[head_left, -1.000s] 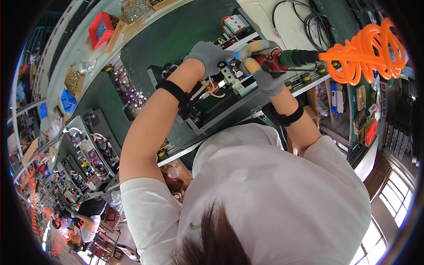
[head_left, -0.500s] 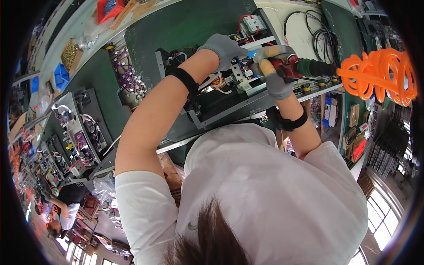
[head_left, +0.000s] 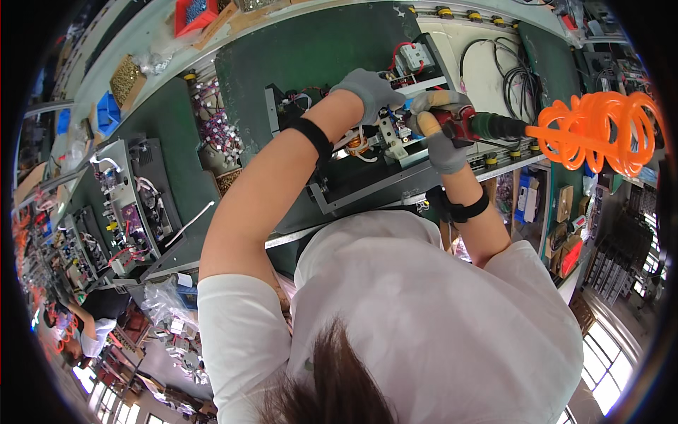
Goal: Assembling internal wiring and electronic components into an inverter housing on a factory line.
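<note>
On the green bench (head_left: pixel 304 49), the gloved right hand (head_left: pixel 443 134) is closed around the rigid, probably hefty pneumatic screwdriver (head_left: pixel 473 126), best gripped mid-body, while the left hand (head_left: pixel 371 92) presses the delicate-looking wired assembly (head_left: pixel 385 134).

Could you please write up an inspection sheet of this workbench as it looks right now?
Surface: green mat on a long bench.
Job's things: open metal chassis with wired parts; red power screwdriver aimed into it.
Clutter: red tray, blue bin, more chassis units along the line.
Hands: gloved left hand rests on the chassis parts; gloved right hand has its fingers wrapped around the screwdriver.
Cables: orange coiled hose trails from the screwdriver; black cables lie looped on the bench.
Surroundings: another worker at lower left; windows at lower right.
</note>
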